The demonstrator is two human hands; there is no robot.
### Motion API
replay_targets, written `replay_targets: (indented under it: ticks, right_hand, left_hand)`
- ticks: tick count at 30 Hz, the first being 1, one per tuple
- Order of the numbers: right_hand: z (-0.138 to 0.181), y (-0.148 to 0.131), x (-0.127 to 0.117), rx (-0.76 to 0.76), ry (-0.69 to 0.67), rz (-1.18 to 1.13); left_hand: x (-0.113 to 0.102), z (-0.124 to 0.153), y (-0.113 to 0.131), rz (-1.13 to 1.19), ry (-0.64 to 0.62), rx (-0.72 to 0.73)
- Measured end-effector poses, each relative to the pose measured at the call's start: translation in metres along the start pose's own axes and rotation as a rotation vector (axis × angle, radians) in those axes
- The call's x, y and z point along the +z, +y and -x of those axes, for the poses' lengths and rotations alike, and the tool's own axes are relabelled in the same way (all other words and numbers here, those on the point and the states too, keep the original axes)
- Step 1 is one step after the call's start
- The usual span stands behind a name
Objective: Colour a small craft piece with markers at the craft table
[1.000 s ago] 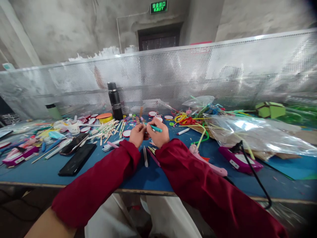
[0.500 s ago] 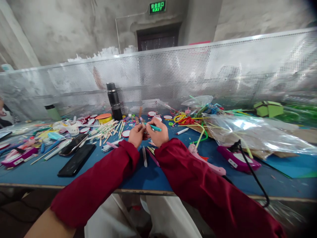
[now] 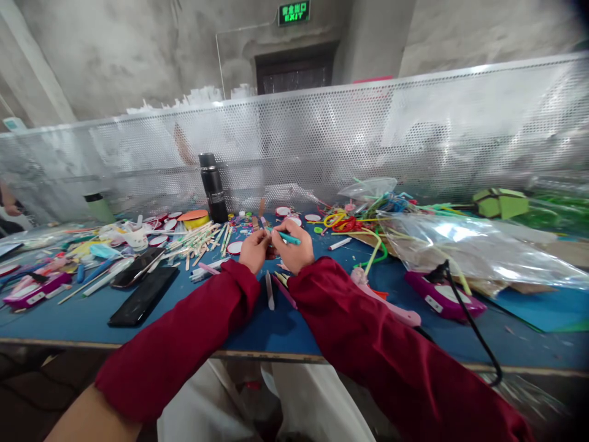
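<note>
My right hand [image 3: 295, 245] is closed round a teal marker pen [image 3: 289, 237], which slants down towards my left fingers. My left hand [image 3: 256, 249] is closed in a pinch close against it; what it pinches is small and mostly hidden by the fingers. Both hands are just above the blue tabletop [image 3: 207, 331]. Below them lie a pale, translucent stick-like piece [image 3: 269, 291] and a purple pen-like piece [image 3: 286, 291], partly covered by my right sleeve. A white marker with a dark red end [image 3: 339, 244] lies to the right of my right hand.
At left are a black phone [image 3: 143, 298], wooden craft sticks [image 3: 200, 244] and a black bottle [image 3: 213, 190]. A pink glue gun [image 3: 391, 308], a purple device with a black cable [image 3: 442, 296] and a clear plastic bag [image 3: 473, 248] lie right. A perforated metal screen [image 3: 313, 141] stands behind.
Both hands keep almost the same place and grip, with the teal marker barely shifted. The whole view has moved very slightly.
</note>
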State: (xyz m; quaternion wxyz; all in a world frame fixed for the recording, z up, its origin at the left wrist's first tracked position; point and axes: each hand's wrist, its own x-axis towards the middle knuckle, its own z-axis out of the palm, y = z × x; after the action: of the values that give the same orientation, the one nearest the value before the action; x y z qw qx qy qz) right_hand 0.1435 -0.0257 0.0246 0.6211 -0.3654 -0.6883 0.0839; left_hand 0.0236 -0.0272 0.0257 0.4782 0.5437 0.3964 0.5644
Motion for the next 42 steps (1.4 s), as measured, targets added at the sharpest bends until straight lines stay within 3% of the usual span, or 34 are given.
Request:
replay_targets:
  ticks: [16,20,33,42]
  right_hand:
    - [-0.002,0.000,-0.002,0.044,-0.026,0.044]
    - [-0.006,0.004,-0.005,0.050,0.036,0.056]
    - [-0.004,0.003,0.003,0.201,0.021,-0.299]
    - [-0.001,-0.008,-0.002,0.144,0.013,-0.159]
  left_hand:
    - [-0.004,-0.006,-0.008,-0.044,0.009,-0.008]
    - [-0.008,-0.010,-0.011,-0.039,-0.008,0.019]
    - [-0.004,-0.005,-0.004,-0.024,-0.018,-0.022]
    - [-0.002,-0.001,0.000,-0.061,0.003,-0.006]
